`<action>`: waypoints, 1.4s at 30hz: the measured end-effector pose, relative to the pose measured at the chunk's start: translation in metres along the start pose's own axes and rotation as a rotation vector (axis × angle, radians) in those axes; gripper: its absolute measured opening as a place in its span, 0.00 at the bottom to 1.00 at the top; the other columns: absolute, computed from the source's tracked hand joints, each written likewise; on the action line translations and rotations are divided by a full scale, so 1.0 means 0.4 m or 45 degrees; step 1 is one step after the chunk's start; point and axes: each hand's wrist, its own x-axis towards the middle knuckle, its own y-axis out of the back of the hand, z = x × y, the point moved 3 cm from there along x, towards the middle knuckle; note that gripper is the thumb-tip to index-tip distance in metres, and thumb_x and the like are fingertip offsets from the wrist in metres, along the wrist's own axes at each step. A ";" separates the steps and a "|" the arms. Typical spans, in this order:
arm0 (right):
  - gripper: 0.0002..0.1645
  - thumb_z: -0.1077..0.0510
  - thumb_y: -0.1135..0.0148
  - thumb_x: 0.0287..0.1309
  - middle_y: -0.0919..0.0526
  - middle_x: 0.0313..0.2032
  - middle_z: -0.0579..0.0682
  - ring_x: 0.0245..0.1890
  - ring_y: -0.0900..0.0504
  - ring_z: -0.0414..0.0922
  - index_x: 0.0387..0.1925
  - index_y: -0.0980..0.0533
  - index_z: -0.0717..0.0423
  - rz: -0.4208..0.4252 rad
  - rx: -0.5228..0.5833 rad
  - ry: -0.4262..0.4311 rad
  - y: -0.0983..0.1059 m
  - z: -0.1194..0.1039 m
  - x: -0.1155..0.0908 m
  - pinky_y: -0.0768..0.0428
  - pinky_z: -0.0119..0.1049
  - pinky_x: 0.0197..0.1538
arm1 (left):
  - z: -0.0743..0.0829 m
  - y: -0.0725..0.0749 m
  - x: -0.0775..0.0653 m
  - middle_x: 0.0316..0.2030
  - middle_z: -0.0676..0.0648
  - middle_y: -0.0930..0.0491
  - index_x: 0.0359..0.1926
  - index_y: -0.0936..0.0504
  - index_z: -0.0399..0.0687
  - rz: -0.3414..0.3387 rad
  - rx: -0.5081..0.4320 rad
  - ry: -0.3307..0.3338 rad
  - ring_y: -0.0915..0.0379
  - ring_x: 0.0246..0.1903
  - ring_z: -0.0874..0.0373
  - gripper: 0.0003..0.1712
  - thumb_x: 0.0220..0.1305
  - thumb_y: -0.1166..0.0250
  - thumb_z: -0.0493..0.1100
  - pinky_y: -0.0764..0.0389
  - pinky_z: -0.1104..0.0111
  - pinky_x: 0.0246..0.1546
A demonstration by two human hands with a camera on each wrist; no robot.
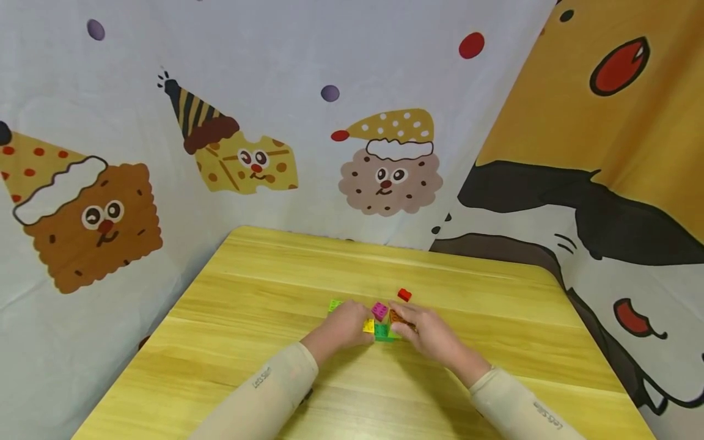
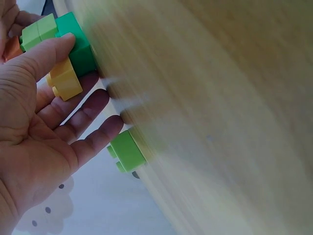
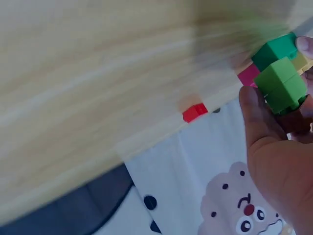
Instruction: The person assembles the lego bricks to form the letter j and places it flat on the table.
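Note:
Toy building bricks are joined near the table's middle: a dark green brick, a yellow brick and light green bricks. My left hand pinches the dark green and yellow end, its thumb on the dark green brick and the other fingers spread below. On the opposite end, my right hand grips an orange-brown brick attached to the light green ones. Just behind the joined bricks is a magenta brick. A separate light green brick lies beyond the left fingertips.
A small red brick lies on the wooden table past the right hand. Behind the table hangs a cloth printed with cartoon food.

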 end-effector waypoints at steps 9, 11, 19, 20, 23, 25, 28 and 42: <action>0.32 0.44 0.44 0.81 0.12 0.57 0.58 0.44 0.12 0.47 0.75 0.27 0.56 0.014 0.474 -0.393 -0.017 0.017 0.001 0.11 0.40 0.48 | 0.002 0.000 -0.002 0.47 0.49 0.08 0.53 0.09 0.45 0.005 0.036 -0.007 0.15 0.43 0.58 0.23 0.60 0.20 0.51 0.15 0.67 0.49; 0.33 0.45 0.43 0.81 0.15 0.64 0.59 0.57 0.12 0.50 0.75 0.28 0.59 -0.004 0.612 -0.476 -0.018 0.018 0.001 0.10 0.45 0.53 | 0.001 -0.001 0.000 0.46 0.49 0.08 0.52 0.09 0.46 0.010 0.038 -0.010 0.18 0.39 0.61 0.22 0.60 0.20 0.51 0.16 0.69 0.45; 0.38 0.41 0.41 0.79 0.24 0.70 0.64 0.59 0.15 0.56 0.75 0.31 0.63 -0.167 0.988 -0.634 -0.014 0.019 0.002 0.10 0.52 0.56 | -0.002 -0.002 0.001 0.43 0.50 0.08 0.49 0.08 0.46 0.011 0.017 -0.014 0.23 0.34 0.64 0.20 0.59 0.19 0.50 0.19 0.72 0.39; 0.39 0.41 0.41 0.79 0.24 0.70 0.65 0.57 0.14 0.56 0.75 0.32 0.64 -0.194 1.024 -0.645 -0.014 0.021 0.004 0.10 0.52 0.56 | -0.001 -0.003 0.001 0.43 0.50 0.08 0.49 0.08 0.46 0.009 0.020 -0.013 0.22 0.35 0.64 0.20 0.59 0.19 0.50 0.18 0.72 0.40; 0.40 0.42 0.41 0.79 0.24 0.68 0.66 0.55 0.12 0.55 0.76 0.34 0.66 -0.265 1.114 -0.650 -0.014 0.026 0.011 0.11 0.51 0.58 | -0.002 -0.003 0.001 0.45 0.50 0.08 0.50 0.09 0.46 0.003 0.025 -0.007 0.21 0.36 0.64 0.21 0.59 0.20 0.51 0.18 0.72 0.41; 0.39 0.43 0.42 0.80 0.23 0.66 0.66 0.53 0.13 0.53 0.76 0.34 0.66 -0.294 1.135 -0.645 -0.013 0.030 0.016 0.11 0.50 0.59 | -0.002 -0.002 0.002 0.44 0.50 0.08 0.50 0.09 0.46 0.000 0.018 -0.002 0.23 0.35 0.64 0.21 0.59 0.20 0.50 0.19 0.72 0.40; 0.37 0.45 0.41 0.80 0.22 0.65 0.65 0.50 0.14 0.48 0.76 0.33 0.66 -0.316 1.140 -0.633 -0.013 0.033 0.022 0.12 0.47 0.60 | -0.002 -0.001 0.002 0.44 0.50 0.08 0.50 0.09 0.46 -0.001 0.001 0.005 0.24 0.34 0.65 0.20 0.59 0.19 0.50 0.19 0.72 0.39; 0.39 0.48 0.39 0.78 0.22 0.66 0.64 0.53 0.14 0.48 0.76 0.35 0.70 -0.365 1.283 -0.615 -0.014 0.054 0.023 0.14 0.45 0.64 | -0.001 -0.001 0.001 0.45 0.50 0.08 0.49 0.09 0.46 -0.008 0.001 0.005 0.21 0.37 0.64 0.20 0.59 0.20 0.50 0.18 0.71 0.41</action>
